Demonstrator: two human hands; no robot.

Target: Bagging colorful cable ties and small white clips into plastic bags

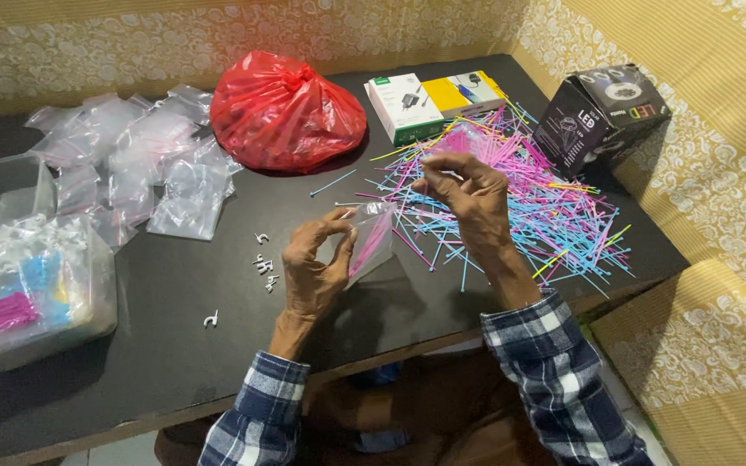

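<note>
Item one, as I see it from the head view: my left hand [314, 263], raised over the middle of the black worktop [174, 345], pinching the top edge of a small clear plastic bag [371, 242] with pink cable ties inside; the bag hangs open-mouthed between my two hands, above the worktop's centre. Item two: my right hand [468, 194], fingers closed narrowly on what looks like a thin pale cable tie, held just above the bag; the tie itself is too fine to make out well. Item three: loose pile of cable ties [528, 194], blue, pink and some yellow, spread toward the worktop's right edge. Item four: small white clips [263, 266], scattered near the centre, just left of my left hand. Item five: tied red plastic bag [285, 110], at the far edge. Item six: heap of empty clear bags [144, 164], far left corner. Item seven: clear plastic container [32, 289] holding filled bags, at the left edge. Item eight: white and yellow boxes [433, 102] and a dark carton [599, 116], far right corner.
</note>
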